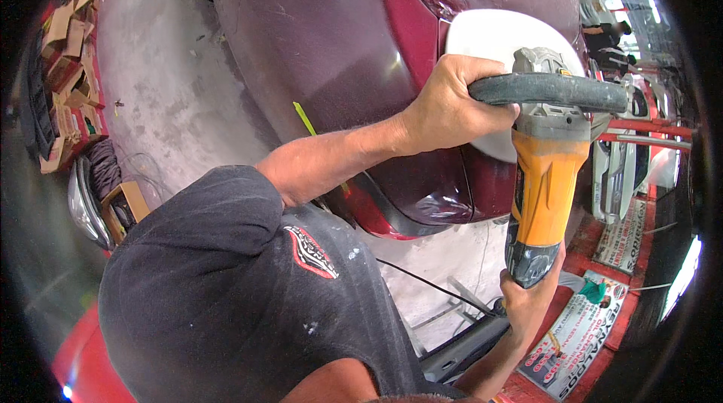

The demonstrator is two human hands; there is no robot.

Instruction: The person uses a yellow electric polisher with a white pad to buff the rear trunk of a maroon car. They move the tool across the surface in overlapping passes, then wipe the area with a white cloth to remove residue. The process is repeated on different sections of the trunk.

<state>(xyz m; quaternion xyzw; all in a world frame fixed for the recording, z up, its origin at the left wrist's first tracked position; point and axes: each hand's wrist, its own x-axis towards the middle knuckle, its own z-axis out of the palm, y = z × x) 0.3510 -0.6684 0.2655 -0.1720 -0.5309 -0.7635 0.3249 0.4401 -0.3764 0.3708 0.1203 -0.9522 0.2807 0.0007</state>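
Note:
My left hand [457, 102] is wrapped round the black loop handle [557, 93] at the front of a yellow and black power polisher [548, 181]. At the tool's rear end, my right hand [527, 299] grips the dark body from below, its fingers partly hidden. The polisher's large white pad [489, 38] lies over a maroon car [324, 49], apparently against its painted surface. Below the pad are glossy panels and a dark lamp [444, 203]. A black cord [429, 282] runs behind my body.
Cardboard boxes [71, 49] are stacked at the far left, above a loose car headlamp [86, 203] on the floor. A thin yellow-green strip [303, 118] shows beside the car. Printed signs [580, 335] lie at the lower right, near red metal bars [648, 128] and car parts.

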